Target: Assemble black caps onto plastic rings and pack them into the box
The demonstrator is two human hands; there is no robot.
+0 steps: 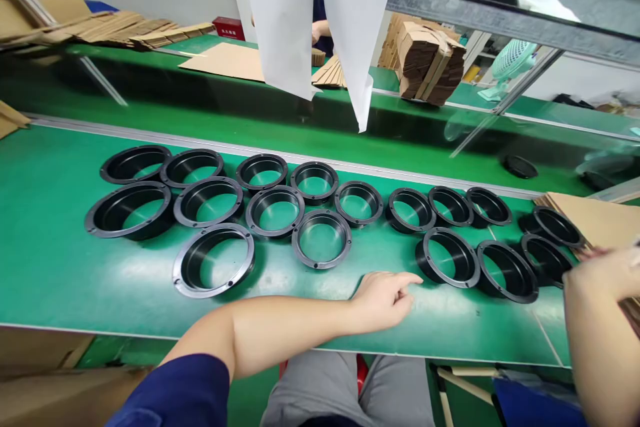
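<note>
My left hand (383, 298) rests low over the green tabletop, index finger stretched out and the other fingers loosely curled, with nothing in it. Its fingertip is just left of a black flanged ring (451, 257), apart from it or barely touching; I cannot tell which. To its upper left lies another black ring (321, 260). My right hand (603, 273) is at the right edge, beside a black ring (547, 260) and cardboard sheets (600, 217). Its fingers are blurred and partly hidden, so whether it grips anything does not show.
Several more black rings stand in uneven rows across the green table (60, 267). White paper sheets (350, 20) hang from the shelf (500, 13) overhead. Bundled cardboard (425, 60), a green fan (514, 60) and a person's hand (321, 29) are beyond.
</note>
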